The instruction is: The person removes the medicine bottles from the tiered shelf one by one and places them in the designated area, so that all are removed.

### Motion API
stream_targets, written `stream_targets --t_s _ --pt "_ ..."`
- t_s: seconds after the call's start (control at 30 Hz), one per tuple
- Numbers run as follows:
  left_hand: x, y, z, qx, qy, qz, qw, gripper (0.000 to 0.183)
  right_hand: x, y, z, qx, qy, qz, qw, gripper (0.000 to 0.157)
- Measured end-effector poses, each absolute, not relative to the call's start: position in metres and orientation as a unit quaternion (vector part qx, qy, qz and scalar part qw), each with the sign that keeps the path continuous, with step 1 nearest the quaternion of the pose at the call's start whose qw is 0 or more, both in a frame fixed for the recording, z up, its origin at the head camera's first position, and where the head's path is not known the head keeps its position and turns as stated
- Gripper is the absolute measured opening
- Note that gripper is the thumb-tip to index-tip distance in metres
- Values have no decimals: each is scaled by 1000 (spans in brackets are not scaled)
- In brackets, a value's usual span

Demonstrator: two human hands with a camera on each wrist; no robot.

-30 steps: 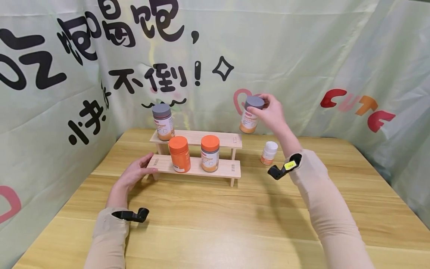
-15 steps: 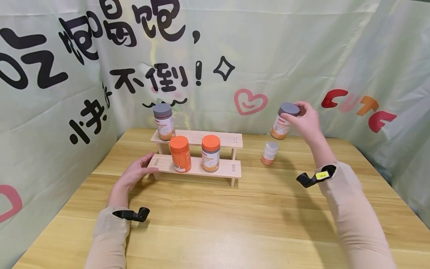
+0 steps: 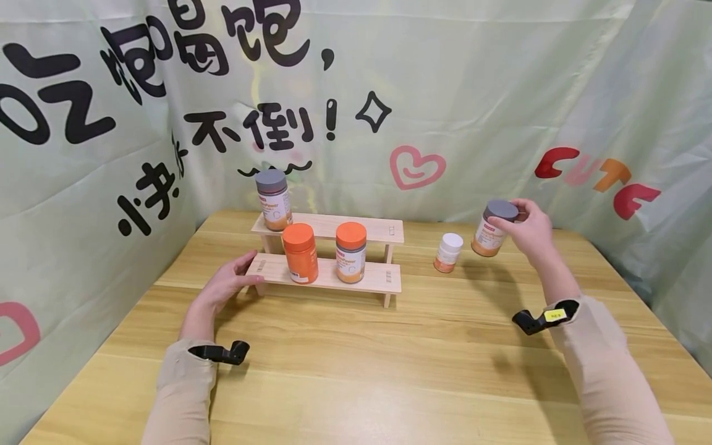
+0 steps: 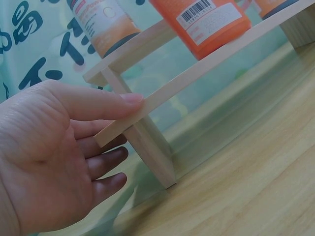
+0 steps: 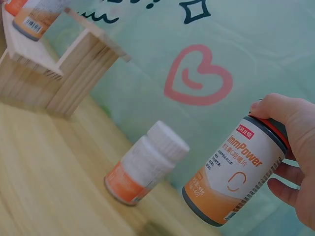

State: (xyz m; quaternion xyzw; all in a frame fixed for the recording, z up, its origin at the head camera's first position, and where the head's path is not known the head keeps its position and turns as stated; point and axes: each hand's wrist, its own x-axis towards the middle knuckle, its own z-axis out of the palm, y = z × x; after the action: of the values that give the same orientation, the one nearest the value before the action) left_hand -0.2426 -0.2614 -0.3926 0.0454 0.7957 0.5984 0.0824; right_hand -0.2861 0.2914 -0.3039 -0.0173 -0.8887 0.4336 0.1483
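"So why hold the wooden stand's (image 3: 326,273) near left end?"
"Probably for steadiness; the left hand (image 3: 227,283) pinches it. Well apart, the right hand (image 3: 534,228) grips the grey-capped bottle (image 3: 491,235) at far right, by its cap."
"Anything in the way?"
"The small white-capped bottle (image 3: 448,252) stands between."

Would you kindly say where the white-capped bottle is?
In the head view, the white-capped bottle stands right of the wooden rack, left of the jar in the right hand.
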Motion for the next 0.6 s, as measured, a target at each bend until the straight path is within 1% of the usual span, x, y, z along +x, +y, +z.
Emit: stream_targets --t_s 0.23,0.6 --pt "-243 -262 -391 45 797 597 81 82 -284 295 -329 -24 -894 428 130 74" --pt "-243 -262 -392 48 796 598 77 82 -281 293 -351 -10 -890 438 124 68"
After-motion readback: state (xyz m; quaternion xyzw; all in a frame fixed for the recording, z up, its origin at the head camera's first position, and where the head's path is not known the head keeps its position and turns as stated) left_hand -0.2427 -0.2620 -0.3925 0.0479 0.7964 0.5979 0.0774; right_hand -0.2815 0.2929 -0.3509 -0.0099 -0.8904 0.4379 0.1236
